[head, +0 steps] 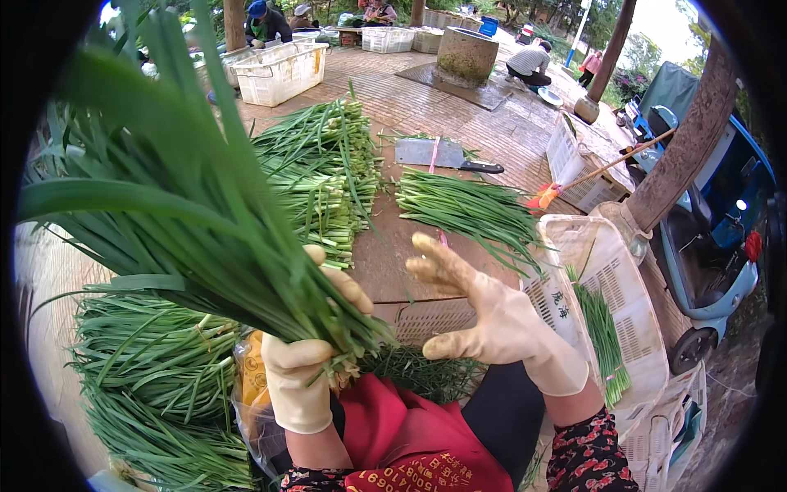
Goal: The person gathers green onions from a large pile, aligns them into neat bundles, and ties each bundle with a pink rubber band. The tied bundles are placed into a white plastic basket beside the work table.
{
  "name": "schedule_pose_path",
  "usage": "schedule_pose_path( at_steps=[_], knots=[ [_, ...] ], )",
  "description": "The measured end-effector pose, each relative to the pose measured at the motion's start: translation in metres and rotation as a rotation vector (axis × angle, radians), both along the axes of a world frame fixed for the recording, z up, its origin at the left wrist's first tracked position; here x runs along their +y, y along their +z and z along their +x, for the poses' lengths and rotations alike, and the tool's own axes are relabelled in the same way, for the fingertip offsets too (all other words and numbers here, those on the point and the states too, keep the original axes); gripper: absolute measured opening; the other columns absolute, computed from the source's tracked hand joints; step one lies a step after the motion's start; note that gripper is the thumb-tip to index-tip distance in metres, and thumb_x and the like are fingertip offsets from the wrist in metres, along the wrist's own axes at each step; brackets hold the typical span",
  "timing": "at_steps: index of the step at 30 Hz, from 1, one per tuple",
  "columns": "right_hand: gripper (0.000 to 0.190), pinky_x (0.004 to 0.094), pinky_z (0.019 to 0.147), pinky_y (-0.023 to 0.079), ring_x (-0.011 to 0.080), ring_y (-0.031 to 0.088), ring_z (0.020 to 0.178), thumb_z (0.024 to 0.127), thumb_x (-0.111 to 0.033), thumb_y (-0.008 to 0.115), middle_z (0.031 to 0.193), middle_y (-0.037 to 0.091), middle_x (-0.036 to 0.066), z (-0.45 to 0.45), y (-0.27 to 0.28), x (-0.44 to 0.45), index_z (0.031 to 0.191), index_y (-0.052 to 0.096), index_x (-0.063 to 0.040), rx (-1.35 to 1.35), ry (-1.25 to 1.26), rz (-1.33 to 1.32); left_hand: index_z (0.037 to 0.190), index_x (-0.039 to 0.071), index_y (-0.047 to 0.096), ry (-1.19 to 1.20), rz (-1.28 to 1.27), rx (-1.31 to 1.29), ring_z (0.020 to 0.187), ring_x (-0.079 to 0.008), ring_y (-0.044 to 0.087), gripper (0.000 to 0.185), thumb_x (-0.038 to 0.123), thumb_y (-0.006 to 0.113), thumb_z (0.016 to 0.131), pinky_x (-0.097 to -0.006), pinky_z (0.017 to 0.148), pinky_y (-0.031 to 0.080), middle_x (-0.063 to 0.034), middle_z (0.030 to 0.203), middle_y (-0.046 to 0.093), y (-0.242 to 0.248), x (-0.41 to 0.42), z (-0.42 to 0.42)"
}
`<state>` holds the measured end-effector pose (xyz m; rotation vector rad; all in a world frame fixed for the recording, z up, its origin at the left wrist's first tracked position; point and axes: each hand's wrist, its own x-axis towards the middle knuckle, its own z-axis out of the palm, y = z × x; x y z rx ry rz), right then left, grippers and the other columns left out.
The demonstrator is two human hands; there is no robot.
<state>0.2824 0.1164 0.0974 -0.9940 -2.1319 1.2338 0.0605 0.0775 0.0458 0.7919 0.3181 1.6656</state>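
Observation:
My left hand (301,381), in a cream rubber glove, grips a thick bunch of Chinese chives (258,264) near its pale stem ends; the leaves spread up and left. With fingers apart, my gloved right hand (504,326) hangs over the near edge of a brown work surface (393,270), holding nothing. Beyond it lies a smaller bundle of chives (467,206). Behind that bundle, a cleaver (430,152) with a black handle rests flat, and a pink tie strip (435,163) crosses its blade. Stacked chives (320,184) sit on the surface's left side.
More chives (154,369) are heaped at my left. Green trimmings (424,372) lie below the surface, near my lap. A white plastic crate (636,307) at my right holds a tied bundle (599,338). Beyond it stand a wooden post (682,141) and a blue three-wheeler (707,264). Several people sit or crouch farther off.

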Motion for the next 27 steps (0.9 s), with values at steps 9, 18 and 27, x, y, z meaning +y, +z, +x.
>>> schedule_pose_path(
  at_steps=[9, 18, 27],
  knots=[
    [0.068, 0.0309, 0.080, 0.051, 0.0228, 0.064, 0.091, 0.061, -0.029, 0.081, 0.102, 0.065, 0.016, -0.039, 0.059, 0.053, 0.116, 0.052, 0.001, 0.258, -0.304, 0.228, 0.098, -0.003, 0.061, 0.140, 0.190, 0.831, 0.078, -0.0110, 0.061, 0.043, -0.006, 0.071, 0.056, -0.0255, 0.068, 0.051, -0.0055, 0.088, 0.067, 0.080, 0.085, 0.039],
    [0.098, 0.0311, 0.093, 0.045, 0.0242, 0.059, 0.107, 0.059, -0.023, 0.084, 0.118, 0.060, 0.015, -0.025, -0.053, 0.081, 0.137, 0.030, 0.000, 0.191, -0.386, -0.084, 0.097, 0.004, 0.066, -0.103, 0.074, 1.361, 0.079, -0.0176, 0.064, 0.035, 0.018, 0.077, 0.068, -0.0305, 0.070, 0.051, -0.0093, 0.091, 0.068, -0.005, 0.116, 0.016],
    [0.089, 0.0357, 0.085, 0.048, 0.0326, 0.061, 0.104, 0.062, -0.022, 0.080, 0.112, 0.062, 0.017, -0.033, -0.033, 0.091, 0.137, 0.034, -0.006, -0.043, -0.476, 0.342, 0.117, 0.001, 0.053, 0.083, 0.041, 1.058, 0.088, -0.0158, 0.063, 0.080, 0.017, 0.089, 0.048, -0.0294, 0.078, 0.051, -0.0103, 0.101, 0.066, 0.052, 0.121, 0.031]
  ],
)
